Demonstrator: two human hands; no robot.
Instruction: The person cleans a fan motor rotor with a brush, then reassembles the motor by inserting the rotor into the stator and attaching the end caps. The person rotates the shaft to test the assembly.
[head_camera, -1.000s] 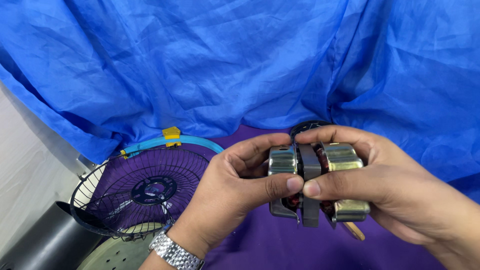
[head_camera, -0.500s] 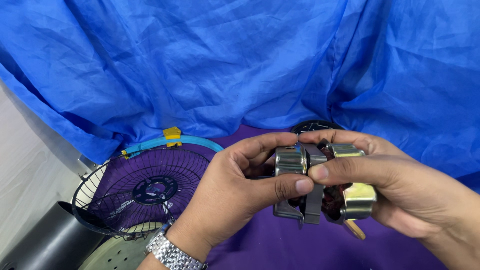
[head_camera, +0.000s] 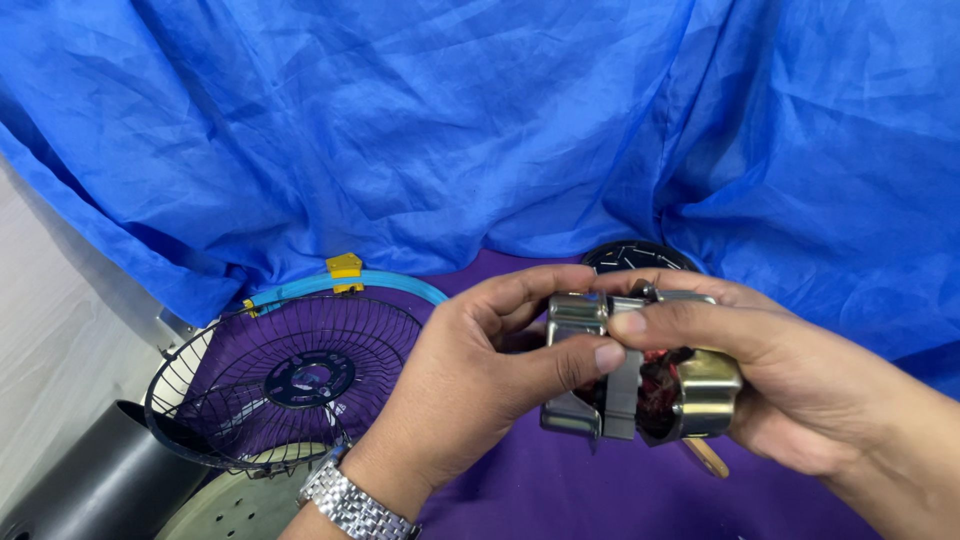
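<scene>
One black cylindrical object (head_camera: 75, 480), near left corner, partly cut off. One pale round perforated disc (head_camera: 235, 505) beside it. One black wire fan guard (head_camera: 285, 375), round, with a dark hub, lying at left; one light-blue plastic rim with a yellow clip (head_camera: 345, 280) along its far edge. One silver metal wristwatch (head_camera: 355, 505) on the left wrist. One small electric motor with silver metal end shells and dark reddish windings (head_camera: 640, 385), right of centre. One round black part (head_camera: 640, 257) just beyond it.

Surface: purple cloth-covered surface (head_camera: 560, 490); crumpled blue fabric sheet (head_camera: 450, 120) fills the far side; pale wall or floor at far left.

Left hand (head_camera: 470, 380): closed on the motor's left shell, thumb across its front. Right hand (head_camera: 790, 385): cupped around the right shell, index finger over the top. Motor held between both, above the surface.
</scene>
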